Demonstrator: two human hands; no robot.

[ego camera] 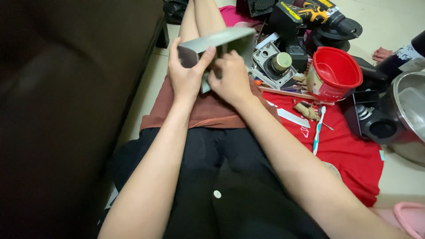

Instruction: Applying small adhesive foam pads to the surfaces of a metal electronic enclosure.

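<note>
While the person sits on the floor with legs stretched out, both hands are raised over the lap around a grey metal box [223, 42]. The left hand [186, 75] clasps the box's near left corner, thumb laid across its front edge and fingers wrapped behind it. The right hand [230, 79] is closed against the underside of the box, just beside the left hand, its fingers curled in on the lower edge; what the fingertips pinch there is hidden.

To the right of the right hand, a red bowl [335, 73] stands on a red cloth [349, 155], with a toothbrush [318, 130] lying on the cloth nearer the person. Beyond the hands, just past the box, lies a small grey motor part [278, 64], and farther off a yellow and black drill [316, 13]. A dark sofa [66, 110] fills the space left of the left hand.
</note>
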